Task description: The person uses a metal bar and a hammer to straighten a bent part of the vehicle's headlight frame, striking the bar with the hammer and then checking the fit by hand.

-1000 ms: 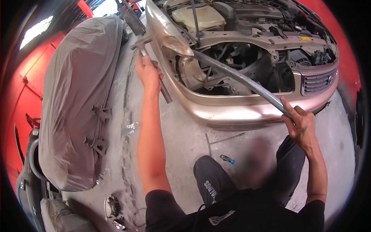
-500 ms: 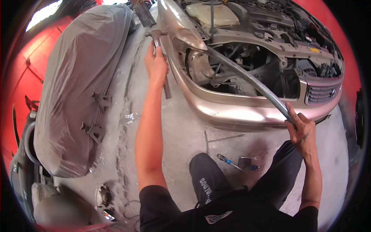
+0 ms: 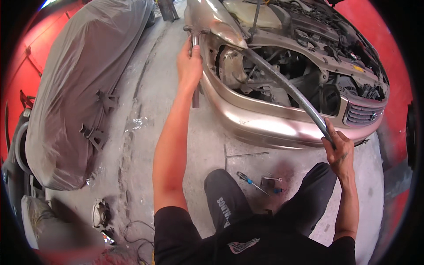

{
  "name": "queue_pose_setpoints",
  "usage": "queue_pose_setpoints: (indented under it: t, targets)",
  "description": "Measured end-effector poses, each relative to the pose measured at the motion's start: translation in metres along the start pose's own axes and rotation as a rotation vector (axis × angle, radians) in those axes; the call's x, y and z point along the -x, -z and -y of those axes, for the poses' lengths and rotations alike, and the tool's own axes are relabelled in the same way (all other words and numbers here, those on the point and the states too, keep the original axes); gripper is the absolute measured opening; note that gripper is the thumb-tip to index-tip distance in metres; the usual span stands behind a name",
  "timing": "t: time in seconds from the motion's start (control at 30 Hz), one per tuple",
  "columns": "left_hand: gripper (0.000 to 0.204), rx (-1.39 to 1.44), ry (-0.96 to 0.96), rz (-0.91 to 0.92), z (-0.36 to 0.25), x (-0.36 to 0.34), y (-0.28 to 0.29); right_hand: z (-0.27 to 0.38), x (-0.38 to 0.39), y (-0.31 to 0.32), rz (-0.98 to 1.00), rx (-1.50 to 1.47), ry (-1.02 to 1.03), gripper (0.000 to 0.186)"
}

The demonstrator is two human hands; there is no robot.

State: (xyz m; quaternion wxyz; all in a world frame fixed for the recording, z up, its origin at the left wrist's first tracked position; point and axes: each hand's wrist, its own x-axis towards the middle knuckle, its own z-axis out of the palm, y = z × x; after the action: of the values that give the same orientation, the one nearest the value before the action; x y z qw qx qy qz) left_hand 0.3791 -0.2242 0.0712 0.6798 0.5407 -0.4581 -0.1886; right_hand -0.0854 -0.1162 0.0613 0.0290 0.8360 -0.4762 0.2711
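My left hand (image 3: 190, 66) is wrapped round the handle of a hammer (image 3: 195, 95), its head raised beside the car's front corner. In my right hand (image 3: 339, 152) is the near end of a long grey metal pipe (image 3: 291, 88). The pipe slants across the headlight opening (image 3: 274, 73), and its far end goes in behind the tip of the fender (image 3: 221, 26), out of sight. Below the opening runs the gold-beige bumper (image 3: 247, 119). The hammer head is close to the fender; whether they touch, I cannot tell.
The engine bay (image 3: 318, 31) stands exposed. On the floor between my knees and the bumper lie a T-shaped wrench (image 3: 245, 154), a blue-handled screwdriver (image 3: 252, 183) and small tools (image 3: 272, 179). A grey-covered vehicle (image 3: 84, 88), metal stands (image 3: 92, 137) and a round metal part (image 3: 100, 213) are at left.
The hammer in my left hand has moved closer to the fender. My right hand still grips the pipe in about the same place. The whole view has shifted slightly.
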Motion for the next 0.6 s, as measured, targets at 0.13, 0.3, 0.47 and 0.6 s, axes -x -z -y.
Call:
queue_pose_setpoints:
  t: [0.13,0.3,0.47,0.6]
  targets:
    - [0.046,0.269,0.167,-0.098,0.011,0.026,0.003,0.013,0.006,0.002,0.005,-0.025,-0.054,0.066]
    - [0.037,0.392,0.233,-0.151,0.033,0.100,0.013,0.020,0.029,0.007,-0.025,-0.068,-0.101,0.065]
    - [0.035,0.453,0.367,-0.188,0.050,0.171,0.000,0.027,0.029,0.005,-0.018,-0.049,-0.147,0.062]
    - [0.030,0.502,0.445,-0.176,0.057,0.204,-0.010,0.028,0.018,0.001,-0.074,-0.022,-0.076,0.062]
